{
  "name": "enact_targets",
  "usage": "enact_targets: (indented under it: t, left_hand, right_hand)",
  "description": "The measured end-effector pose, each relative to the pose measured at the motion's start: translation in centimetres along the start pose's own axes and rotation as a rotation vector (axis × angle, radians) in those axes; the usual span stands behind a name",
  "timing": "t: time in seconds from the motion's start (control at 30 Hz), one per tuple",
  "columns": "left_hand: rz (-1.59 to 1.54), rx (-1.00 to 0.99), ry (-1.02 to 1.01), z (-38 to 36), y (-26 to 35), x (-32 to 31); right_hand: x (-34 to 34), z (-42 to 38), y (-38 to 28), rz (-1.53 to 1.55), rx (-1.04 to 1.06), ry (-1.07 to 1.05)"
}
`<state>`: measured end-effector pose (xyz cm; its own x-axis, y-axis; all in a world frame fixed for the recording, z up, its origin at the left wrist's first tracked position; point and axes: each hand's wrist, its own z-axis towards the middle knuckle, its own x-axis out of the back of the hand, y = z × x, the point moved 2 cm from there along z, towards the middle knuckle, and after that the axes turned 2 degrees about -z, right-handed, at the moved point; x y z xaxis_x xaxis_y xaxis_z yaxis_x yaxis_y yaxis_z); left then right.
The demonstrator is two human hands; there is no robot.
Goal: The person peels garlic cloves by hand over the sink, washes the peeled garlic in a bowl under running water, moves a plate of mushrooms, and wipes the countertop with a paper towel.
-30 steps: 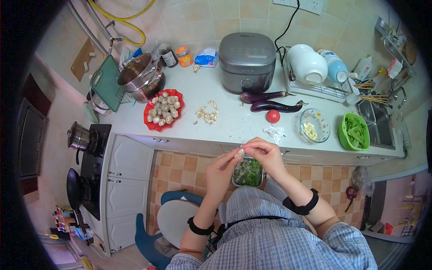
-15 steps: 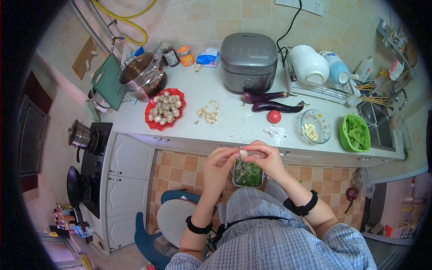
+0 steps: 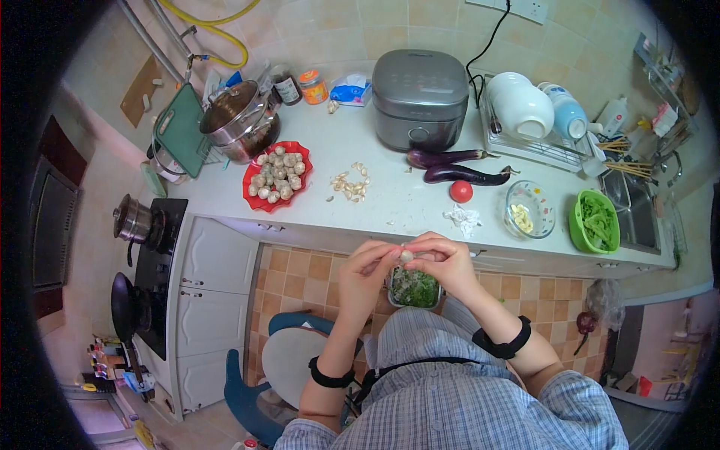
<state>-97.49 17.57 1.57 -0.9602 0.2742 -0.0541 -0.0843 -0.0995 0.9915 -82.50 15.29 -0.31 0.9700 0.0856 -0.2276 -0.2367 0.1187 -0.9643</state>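
Between the fingertips of both hands is a small whitish garlic clove (image 3: 406, 256), held over a container of green and pale scraps (image 3: 415, 288). My left hand (image 3: 369, 271) pinches it from the left, and my right hand (image 3: 444, 262) pinches it from the right. On the counter beyond, loose garlic cloves (image 3: 350, 183) lie scattered. To their left, a red scalloped plate (image 3: 250, 196) holds several whitish round bulbs. A glass bowl (image 3: 541, 196) with pale peeled cloves stands to the right, near a crumpled white scrap pile (image 3: 463, 220).
At the back of the counter (image 3: 315, 219) stands a rice cooker (image 3: 420, 101). Two eggplants (image 3: 465, 175) and a red tomato (image 3: 460, 192) lie before it. A green basket (image 3: 595, 246) of leaves and a dish rack (image 3: 536, 150) are at right; a pot (image 3: 240, 124) is at left.
The fingertips have shifted slightly around the clove, which now shows rounder between them. The camera view has moved a little, shifting the counter items slightly.
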Motion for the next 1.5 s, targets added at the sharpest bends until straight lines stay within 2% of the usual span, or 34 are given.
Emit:
enact_targets:
  t: [0.07, 0.2, 0.37, 0.5, 0.63, 0.7, 0.77, 0.9, 0.97, 1.17, 1.5]
  left_hand:
    - [0.043, -0.05, -0.06, 0.1, 0.2, 0.3]
    - [-0.015, -0.132, -0.029, 0.1, 1.0, -0.4]
    - [0.249, -0.225, -0.016, -0.1, 1.8, -0.5]
    - [0.265, -0.246, 0.002, 0.0, 2.2, -0.5]
    - [0.29, -0.209, 0.028, 0.1, 2.0, -0.4]
    - [0.293, -0.216, 0.022, 0.2, 1.5, -0.2]
    - [0.151, -0.168, 0.004, 0.4, 0.5, 0.3]
    - [0.118, -0.151, -0.025, 0.5, 0.1, 0.6]
    - [-0.092, -0.056, -0.087, 0.8, -0.2, 0.8]
    - [-0.009, 0.035, -0.148, 0.8, 0.9, 0.8]
    - [0.032, -0.001, -0.219, -0.4, 1.2, -0.3]
  right_hand:
    - [0.0, 0.1, 0.1, 0.038, -0.042, 0.002]
    - [0.1, 0.2, -0.1, 0.094, -0.129, -0.044]
    - [0.2, 0.3, -0.1, 0.078, -0.158, -0.11]
    - [0.0, 0.1, 0.0, 0.106, -0.182, -0.147]
    - [-0.4, 0.0, 0.1, 0.248, -0.137, -0.161]
    - [-0.2, 0.1, 0.1, 0.002, -0.164, -0.129]
    - [-0.2, 0.0, 0.1, 0.006, -0.152, -0.135]
    - [0.0, 0.1, -0.1, 0.014, -0.185, -0.167]
    - [0.1, 0.2, -0.3, 0.028, -0.202, -0.18]
    - [0.2, 0.2, -0.7, 0.032, -0.227, -0.193]
    - [0.5, -0.2, -1.0, 0.011, -0.294, -0.129]
